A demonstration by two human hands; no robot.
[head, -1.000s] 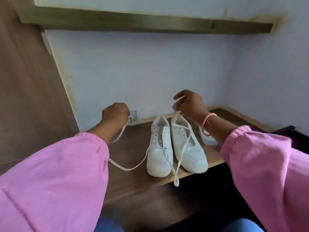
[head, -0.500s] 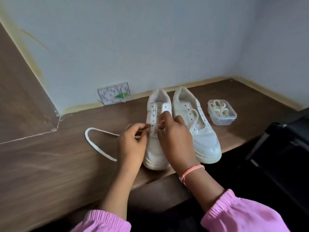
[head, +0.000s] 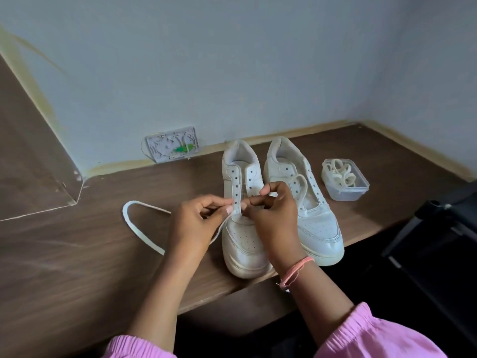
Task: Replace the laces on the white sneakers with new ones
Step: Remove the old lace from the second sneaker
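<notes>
We take the wooden shelf [head: 77, 267] as our frame and the left sneaker [head: 242, 215] as landmark; it stands at the shelf's front edge, toe toward us, touching or nearly touching the right sneaker [head: 307, 202] on its right. Beyond that shoe, away from the landmark, sits a clear plastic tub [head: 346, 180] with a bundle of laces inside; whether these are old or new we cannot tell. Behind and left of the landmark, a white wall socket [head: 171, 147] is set in the wall. A white lace [head: 144, 226] loops across the shelf left of the landmark and runs up to its eyelet row. A second ago both hands were raised well above the shoes, drawing lace ends up and apart; now they have dropped and closed in together over the landmark's lower eyelets. The left hand [head: 196, 226] pinches the lace at the left eyelet row; the right hand [head: 273, 218] has fingers curled at the tongue, apparently pinching lace, though the contact is hidden. We judge the lace-pulling finished and fine work at the eyelets begun; the landmark's upper eyelets are bare, and a short lace loop lies on the right sneaker.
</notes>
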